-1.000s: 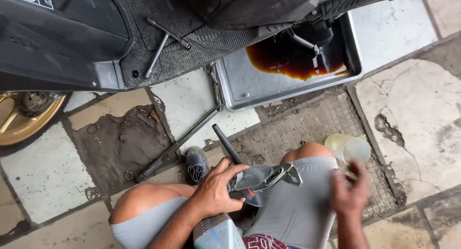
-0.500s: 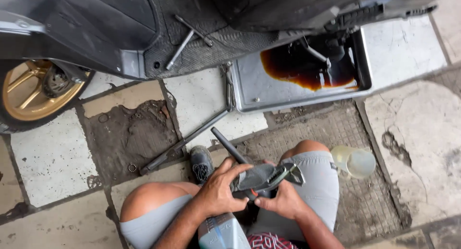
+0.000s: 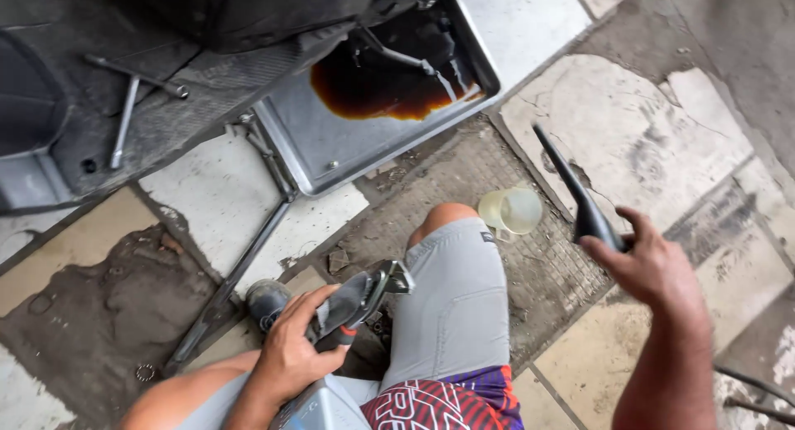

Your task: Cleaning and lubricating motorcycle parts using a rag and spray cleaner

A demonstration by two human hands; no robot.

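My left hand [image 3: 290, 351] is closed around a dark grey tool [image 3: 360, 296] with a metal end, held over my left thigh. Just below that hand sits a grey bottle [image 3: 319, 409] between my legs. My right hand [image 3: 654, 268] is out to the right, gripping a black funnel [image 3: 580, 190] by its wide end, with the long spout pointing up and away. A clear plastic cup [image 3: 513, 210] stands on the floor beside my right knee, between the two hands.
A metal drain pan [image 3: 331, 152] holding a pool of dark oil [image 3: 381, 86] lies under a scooter [image 3: 207, 16]. A T-handle wrench [image 3: 132, 90] rests on the scooter's footboard. A metal stand [image 3: 240, 264] slants across the cracked tile floor.
My right hand left the tool in my lap and swung out to the right, carrying the black funnel with it. The view has shifted to the right.
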